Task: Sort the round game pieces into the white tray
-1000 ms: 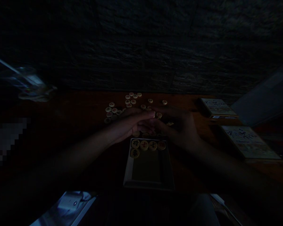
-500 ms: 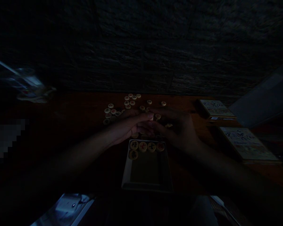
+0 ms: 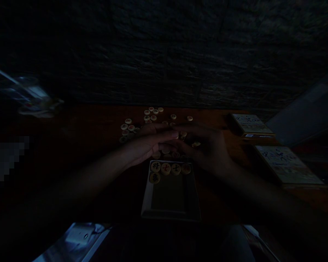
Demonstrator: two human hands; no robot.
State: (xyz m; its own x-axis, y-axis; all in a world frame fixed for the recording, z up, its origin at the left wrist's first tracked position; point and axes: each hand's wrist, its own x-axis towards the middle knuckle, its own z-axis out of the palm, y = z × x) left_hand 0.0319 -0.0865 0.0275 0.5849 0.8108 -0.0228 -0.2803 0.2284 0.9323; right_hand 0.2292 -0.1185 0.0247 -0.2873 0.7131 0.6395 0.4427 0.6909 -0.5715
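Observation:
Over the wooden table, my left hand [image 3: 153,142] and my right hand [image 3: 207,143] meet at the fingertips. A small round piece [image 3: 176,135] shows between the left thumb and the right fingers, its edge partly hidden. Directly below the hands is a shallow box [image 3: 147,198] with a row of round character pieces along its far side, among them a red-marked piece [image 3: 166,168], and one black-marked piece [image 3: 154,178] in a second row. More round pieces [image 3: 131,127] lie loose beyond and beneath the hands. The view is very dark.
Two flat printed boxes [image 3: 253,124] [image 3: 288,163] lie on the right of the table [image 3: 93,123]. A clear container [image 3: 36,98] with a straw stands at the far left. A dark stone wall rises behind.
My left thumb has shifted slightly right, covering more of the small piece, and the fingers below have moved a little. The whole view has tilted slightly. The pieces in the box are unchanged.

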